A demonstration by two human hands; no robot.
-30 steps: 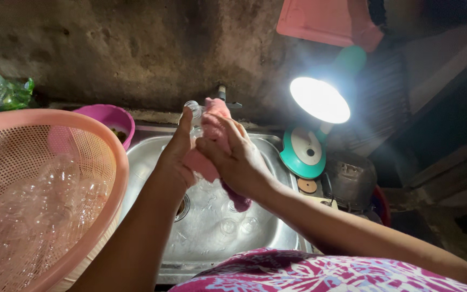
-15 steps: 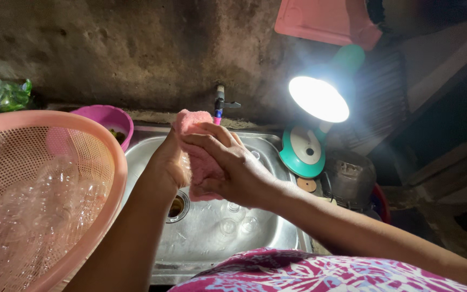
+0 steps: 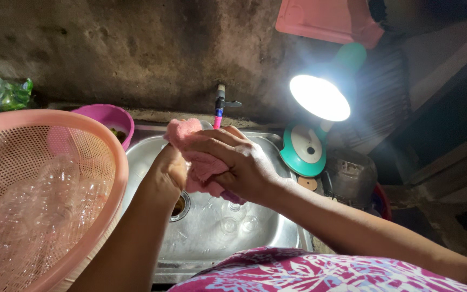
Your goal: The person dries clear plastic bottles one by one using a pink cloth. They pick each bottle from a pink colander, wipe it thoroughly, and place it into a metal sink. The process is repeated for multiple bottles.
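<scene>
Gripping a pink cloth (image 3: 198, 162) between them, both hands close on it above the steel sink (image 3: 255, 227) — the left hand (image 3: 167, 174) low by the drain, the right hand (image 3: 239, 162) wrapped over the top; the cloth's length runs up-left toward the tap (image 3: 220, 105).
</scene>
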